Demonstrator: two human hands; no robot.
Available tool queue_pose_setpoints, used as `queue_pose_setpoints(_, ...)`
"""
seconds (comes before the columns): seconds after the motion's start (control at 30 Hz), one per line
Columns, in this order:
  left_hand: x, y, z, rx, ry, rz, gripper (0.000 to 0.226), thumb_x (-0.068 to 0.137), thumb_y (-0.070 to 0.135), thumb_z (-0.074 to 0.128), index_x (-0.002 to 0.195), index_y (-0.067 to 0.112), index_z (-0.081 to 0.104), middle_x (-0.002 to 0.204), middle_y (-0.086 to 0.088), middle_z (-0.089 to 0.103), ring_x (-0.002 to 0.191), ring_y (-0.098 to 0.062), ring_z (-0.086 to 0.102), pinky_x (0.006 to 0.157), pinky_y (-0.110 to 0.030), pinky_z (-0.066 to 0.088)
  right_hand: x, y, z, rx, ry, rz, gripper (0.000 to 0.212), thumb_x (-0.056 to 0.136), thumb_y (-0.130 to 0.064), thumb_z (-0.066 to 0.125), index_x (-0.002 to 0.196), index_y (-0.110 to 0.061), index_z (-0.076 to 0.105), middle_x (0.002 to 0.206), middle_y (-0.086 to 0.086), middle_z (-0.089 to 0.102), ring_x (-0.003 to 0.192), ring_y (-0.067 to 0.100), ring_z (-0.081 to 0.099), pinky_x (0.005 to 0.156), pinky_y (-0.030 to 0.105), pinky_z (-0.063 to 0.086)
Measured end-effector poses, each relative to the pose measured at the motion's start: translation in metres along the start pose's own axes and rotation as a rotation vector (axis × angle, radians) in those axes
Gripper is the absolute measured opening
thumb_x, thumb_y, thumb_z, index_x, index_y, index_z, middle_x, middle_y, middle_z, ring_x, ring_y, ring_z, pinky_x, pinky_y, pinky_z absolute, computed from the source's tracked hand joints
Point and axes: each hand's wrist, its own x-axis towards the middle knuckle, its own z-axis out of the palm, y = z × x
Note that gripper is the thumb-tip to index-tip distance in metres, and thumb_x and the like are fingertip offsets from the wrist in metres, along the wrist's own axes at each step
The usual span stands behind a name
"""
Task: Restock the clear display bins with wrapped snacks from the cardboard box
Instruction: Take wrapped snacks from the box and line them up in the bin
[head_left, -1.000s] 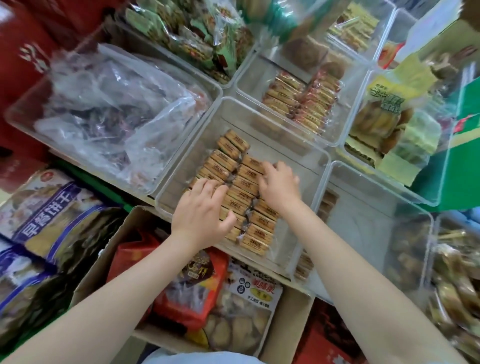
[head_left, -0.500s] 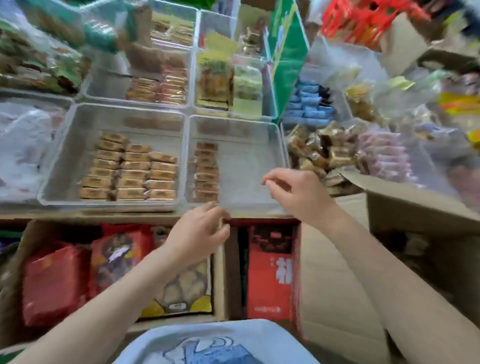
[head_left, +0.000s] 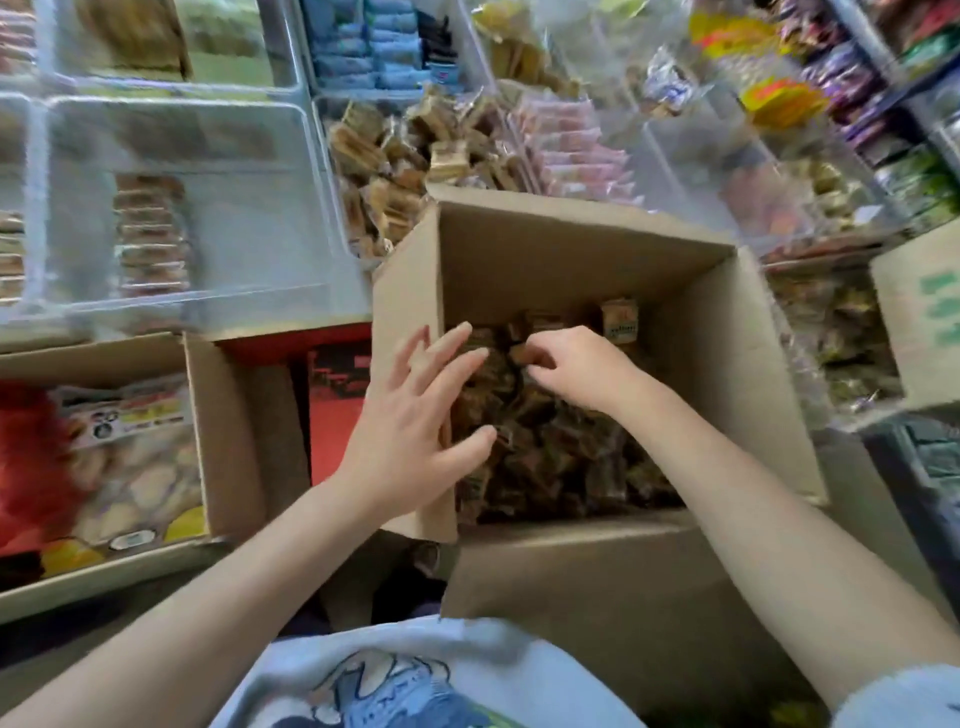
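Snacks (head_left: 545, 447) fill our box (head_left: 727, 364). Our right hand (head_left: 582, 371) pinches one; left hand (head_left: 415, 431) hovers spread open. We should gather several together.

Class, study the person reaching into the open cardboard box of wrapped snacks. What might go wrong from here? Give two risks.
1. The right hand pinches only one small snack; it may slip back among the loose pile.
2. The left hand spreads over the cardboard box wall's edge; pressing there might tip the box or bend the wall.

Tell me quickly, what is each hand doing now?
Left hand: open, fingers spread, holding nothing.
Right hand: fingers pinched on a wrapped snack inside the cardboard box.
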Motion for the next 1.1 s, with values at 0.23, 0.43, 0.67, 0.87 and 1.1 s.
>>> queue_pose_setpoints(0.23,-0.002,0.002,-0.003,0.026,-0.076,-0.085,0.088,0.08,0.067,0.044,0.159,0.041,0.015,0.165,0.026,0.004,0.154,-0.008,-0.011,0.123,-0.05,0.005,0.048,0.018,0.083,-0.169,-0.393,-0.069,0.032,0.095,-0.038,0.061,0.118,-0.016,0.067,0.114,0.006,0.067,0.091,0.024,0.062,0.078,0.032,0.054)
queue_pose_setpoints(0.43,-0.002,0.004,-0.002,0.019,-0.084,-0.127,0.089,0.079,0.065,0.048,0.158,0.044,0.014,0.163,0.031,0.003,0.154,-0.008,-0.01,0.124,-0.055,0.009,0.069,0.036,0.158,-0.378,-0.265,-0.083,0.049,0.099,-0.032,0.057,0.143,-0.015,0.043,0.131,0.01,0.061,0.114,0.03,0.062,0.088,0.039,0.05)
queue_pose_setpoints(0.67,-0.003,0.005,-0.002,-0.01,-0.075,-0.133,0.085,0.081,0.063,0.047,0.158,0.045,0.015,0.163,0.031,0.004,0.153,-0.005,-0.009,0.123,-0.057,0.011,0.063,0.049,0.078,0.445,-0.247,0.1,0.072,0.083,-0.037,0.077,0.14,-0.019,0.038,0.126,0.006,0.06,0.106,0.024,0.064,0.081,0.033,0.054)
queue_pose_setpoints(0.87,-0.01,0.015,-0.004,-0.408,0.007,-0.218,0.073,0.088,0.054,0.057,0.151,0.058,0.02,0.157,0.04,0.016,0.149,0.008,0.008,0.122,-0.039,0.018,0.009,0.021,-0.031,1.411,-0.383,-0.162,0.041,0.087,-0.02,0.06,0.126,-0.008,0.056,0.112,0.015,0.066,0.099,0.024,0.063,0.078,0.03,0.055)
queue_pose_setpoints(1.1,-0.001,-0.001,-0.07,-1.168,0.275,-0.542,0.062,0.084,0.053,0.07,0.135,0.021,0.054,0.116,-0.004,0.073,0.104,-0.022,0.071,0.087,-0.036,0.055,-0.014,-0.073,-0.062,1.405,-0.329,-0.424,0.053,0.081,0.004,0.064,0.129,-0.011,0.048,0.124,0.019,0.058,0.113,0.03,0.062,0.1,0.043,0.051)
